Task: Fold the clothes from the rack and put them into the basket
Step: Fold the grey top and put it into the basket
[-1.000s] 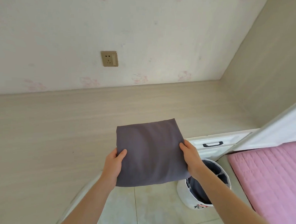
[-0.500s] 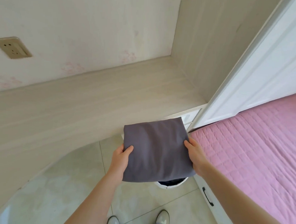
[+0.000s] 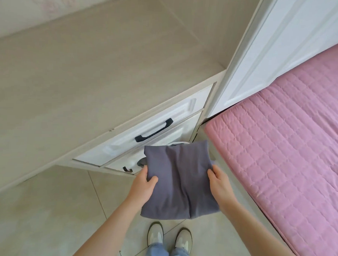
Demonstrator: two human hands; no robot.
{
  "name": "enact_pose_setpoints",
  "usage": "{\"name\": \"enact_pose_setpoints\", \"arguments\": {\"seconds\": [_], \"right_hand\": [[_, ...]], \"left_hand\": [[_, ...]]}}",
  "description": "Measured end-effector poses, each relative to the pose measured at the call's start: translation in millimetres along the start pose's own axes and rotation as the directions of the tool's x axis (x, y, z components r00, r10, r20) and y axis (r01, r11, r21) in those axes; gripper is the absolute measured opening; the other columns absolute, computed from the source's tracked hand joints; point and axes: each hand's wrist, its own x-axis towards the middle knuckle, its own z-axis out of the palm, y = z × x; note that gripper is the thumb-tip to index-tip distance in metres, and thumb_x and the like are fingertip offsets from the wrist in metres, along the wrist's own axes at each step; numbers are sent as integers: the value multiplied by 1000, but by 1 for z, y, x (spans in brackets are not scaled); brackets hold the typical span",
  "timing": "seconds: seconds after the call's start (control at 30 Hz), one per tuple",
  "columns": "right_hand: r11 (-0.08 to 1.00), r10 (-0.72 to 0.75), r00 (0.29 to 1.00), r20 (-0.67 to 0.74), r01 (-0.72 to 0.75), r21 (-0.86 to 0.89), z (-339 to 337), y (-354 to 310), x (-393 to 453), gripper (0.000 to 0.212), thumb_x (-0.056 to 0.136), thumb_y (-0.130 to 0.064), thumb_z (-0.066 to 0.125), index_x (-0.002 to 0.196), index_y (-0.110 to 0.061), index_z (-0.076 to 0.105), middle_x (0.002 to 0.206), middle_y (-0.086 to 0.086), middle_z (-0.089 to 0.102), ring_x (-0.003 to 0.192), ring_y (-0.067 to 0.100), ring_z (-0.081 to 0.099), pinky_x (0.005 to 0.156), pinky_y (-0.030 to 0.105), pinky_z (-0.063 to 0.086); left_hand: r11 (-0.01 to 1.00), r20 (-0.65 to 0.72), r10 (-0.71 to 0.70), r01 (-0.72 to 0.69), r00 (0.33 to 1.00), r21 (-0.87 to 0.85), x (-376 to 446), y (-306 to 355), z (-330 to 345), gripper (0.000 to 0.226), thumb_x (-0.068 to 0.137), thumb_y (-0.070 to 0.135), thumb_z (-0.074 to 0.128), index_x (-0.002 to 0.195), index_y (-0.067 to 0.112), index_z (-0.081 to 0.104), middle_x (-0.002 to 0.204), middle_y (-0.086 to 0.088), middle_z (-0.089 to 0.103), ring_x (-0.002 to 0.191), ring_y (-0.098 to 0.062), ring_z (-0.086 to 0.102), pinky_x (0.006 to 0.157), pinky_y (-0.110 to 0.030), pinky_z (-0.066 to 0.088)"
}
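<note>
Left hand (image 3: pixel 143 186) grips the left edge of the folded cloth (image 3: pixel 179 178), thumb on top, fingers under and out of sight. Right hand (image 3: pixel 219 184) grips the right edge the same way, thumb and forefinger visible on the upper face. The cloth is grey, folded to a rough square, held flat and level in the air between the two hands, above the floor (image 3: pixel 56 210) and in front of the drawers (image 3: pixel 145 131).

Basket (image 3: pixel 180 143): almost wholly hidden beneath the cloth. Only a pale sliver of rim shows past the far edge, plus a grey bit at the left by the lower drawer that may belong to it; cannot tell for sure.

Step in hand, as judged: folding is done; the cloth is being carried to the basket and appears to be right over it. Next move calls for lowering it level so the folds hold, then letting both edges go together once it rests inside. Since the cloth blocks the view of the opening, centring is partly blind; a snag on the rim could undo the fold.

Count:
- hands: 2, both holding
- cloth: 1
- basket: 1, mostly hidden
- drawer fronts: 2, with dark handles (image 3: pixel 154 132), the lower only partly seen
- shoes (image 3: pixel 169 238): 2
- bed (image 3: pixel 288 141) with pink cover: 1
- rack: not in view
</note>
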Motion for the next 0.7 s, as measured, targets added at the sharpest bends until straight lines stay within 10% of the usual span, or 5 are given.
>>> {"name": "enact_pose_setpoints", "arguments": {"seconds": [0.23, 0.33, 0.47, 0.7], "right_hand": [[999, -27, 999, -46, 25, -33, 41, 94, 94, 26, 101, -15, 38, 77, -15, 48, 77, -3, 53, 76, 17, 49, 62, 19, 36], [988, 21, 999, -38, -27, -150, 58, 133, 129, 22, 101, -16, 37, 114, -20, 55, 103, -1, 62, 95, 24, 58, 71, 25, 40], [913, 132, 991, -8, -124, -389, 88, 159, 153, 79, 94, -8, 48, 152, -24, -3, 121, 11, 51, 86, 22, 56, 70, 32, 44], [224, -194, 968, 156, 199, -954, 113, 164, 156, 101, 88, -21, 62, 149, -31, -17, 155, 23, -17, 138, 51, 12, 107, 49, 31]], "left_hand": [[998, 2, 20, -20, 1000, 59, 103, -89, 46, 23, 91, 6, 51, 109, 20, 56, 102, -3, 67, 97, -23, 62, 85, -35, 49], [977, -15, 12, -8, 1000, 212, 140, -136, 62, 32, 92, 7, 55, 123, 15, 49, 121, -3, 60, 105, -24, 59, 88, -33, 46], [905, -50, -1, 23, 999, 425, 161, -170, 90, 73, 87, -2, 52, 150, 16, 19, 151, -7, 30, 129, -24, 45, 108, -35, 36], [344, 154, 215, -223, 964, 912, 165, -175, 120, 96, 88, 10, 62, 151, 39, -5, 157, 0, -28, 135, -36, 23, 95, -42, 46]]}}
